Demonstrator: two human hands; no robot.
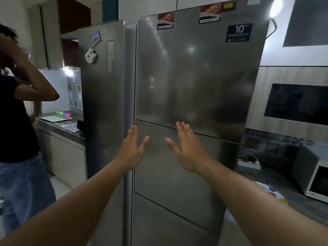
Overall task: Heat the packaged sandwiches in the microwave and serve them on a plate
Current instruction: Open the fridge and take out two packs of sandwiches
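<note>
A tall steel fridge (195, 77) fills the middle of the head view, its doors closed. My left hand (132, 150) and my right hand (186, 148) are both stretched out flat in front of it, fingers apart, holding nothing, at the height of the seam between the upper and lower doors. A white microwave (312, 176) stands on the counter at the right edge, door closed. A plate with coloured dots (276, 195) lies on the counter in front of it, partly behind my right forearm. No packaged sandwiches are in sight.
Another person (19, 121) in a dark shirt and jeans stands at the left, arm raised. Behind them a counter (71, 132) carries a white tray with small coloured bottles (63, 115). A power strip (248, 162) lies on the right counter.
</note>
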